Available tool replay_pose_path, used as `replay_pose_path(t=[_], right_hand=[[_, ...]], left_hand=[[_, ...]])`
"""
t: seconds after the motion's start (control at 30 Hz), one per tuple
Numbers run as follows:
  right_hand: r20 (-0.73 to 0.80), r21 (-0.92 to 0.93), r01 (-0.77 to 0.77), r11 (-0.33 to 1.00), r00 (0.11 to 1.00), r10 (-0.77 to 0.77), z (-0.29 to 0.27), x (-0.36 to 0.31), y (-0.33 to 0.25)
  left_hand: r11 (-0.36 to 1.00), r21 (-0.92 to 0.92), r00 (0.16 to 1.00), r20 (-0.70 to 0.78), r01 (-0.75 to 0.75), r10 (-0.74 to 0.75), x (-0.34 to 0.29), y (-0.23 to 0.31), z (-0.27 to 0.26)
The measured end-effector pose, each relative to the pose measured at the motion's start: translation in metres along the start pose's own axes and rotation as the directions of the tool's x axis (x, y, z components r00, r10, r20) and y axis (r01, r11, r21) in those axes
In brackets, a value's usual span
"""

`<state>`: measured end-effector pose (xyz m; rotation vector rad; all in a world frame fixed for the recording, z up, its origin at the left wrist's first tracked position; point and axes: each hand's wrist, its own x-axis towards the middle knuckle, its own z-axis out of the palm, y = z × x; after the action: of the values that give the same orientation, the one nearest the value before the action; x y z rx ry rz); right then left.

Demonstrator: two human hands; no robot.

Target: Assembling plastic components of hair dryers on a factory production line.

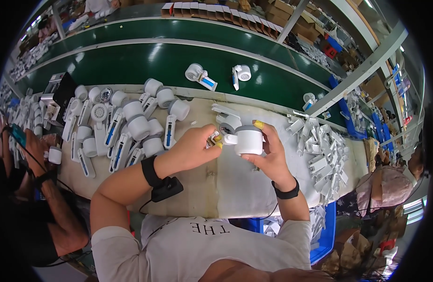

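My right hand (274, 157) grips a white cylindrical head with a grey rim (249, 141), thumb below and fingers along its far side. A short white neck (230, 139) sticks out of the head toward my left hand (193, 145). The left fingers are pinched together around something small and shiny that I cannot make out, close to the neck. Yellow covers show on some fingertips of both hands. Just beyond my hands, a white handled piece (226, 113) and a round part lie on the bench.
Many white handheld devices with round heads (136, 126) are heaped at left. Loose white handle shells (322, 155) pile up at right, above a blue bin (328, 235). A green conveyor (146, 63) carries a few devices (202, 77). A co-worker's arm (57, 207) is at far left.
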<state>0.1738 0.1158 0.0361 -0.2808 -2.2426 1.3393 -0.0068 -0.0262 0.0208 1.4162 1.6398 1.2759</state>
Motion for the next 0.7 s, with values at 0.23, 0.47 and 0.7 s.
replay_pose_path(t=[0.23,0.47,0.7], right_hand=[[0.245,-0.425,0.317,0.848,0.942,-0.229,-0.016,0.015,-0.03],[0.257,-0.343,0.234,0.91,0.955,-0.148,-0.017,0.023,-0.031],[0.279,-0.436,0.216,0.874,0.955,-0.097,-0.017,0.018,-0.034]], left_hand=[[0.992,0.127,0.994,0.104,0.022,-0.035,-0.001,0.004,-0.001],[0.953,0.3,0.99,0.14,-0.044,0.002,0.003,0.005,0.004],[0.931,0.365,0.995,0.092,0.003,-0.039,0.001,0.006,0.012]])
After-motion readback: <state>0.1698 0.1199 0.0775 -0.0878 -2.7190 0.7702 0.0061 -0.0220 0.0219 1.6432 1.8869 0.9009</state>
